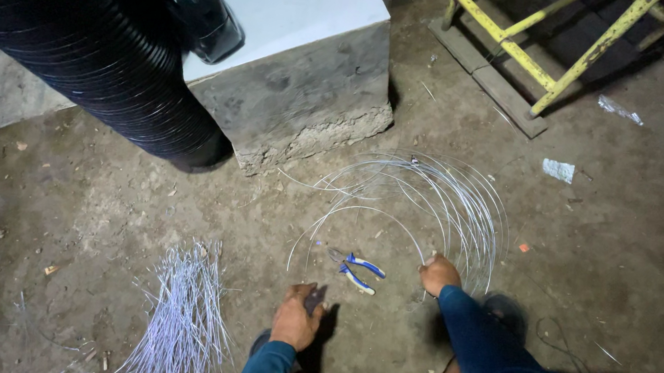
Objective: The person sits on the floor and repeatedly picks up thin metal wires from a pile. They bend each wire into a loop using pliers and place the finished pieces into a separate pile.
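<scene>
Right hand clenched on the wire coil lying on the floor, left hand loosely curled and holding nothing, pliers between them; cut wire pieces already piled left, most coil uncut.

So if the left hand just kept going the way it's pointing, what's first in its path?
Probably the blue-handled pliers lying on the dirt floor. The left hand points up and slightly right toward them, with bare ground between. Beyond them lies the wire coil. Depth is hard to judge.
</scene>
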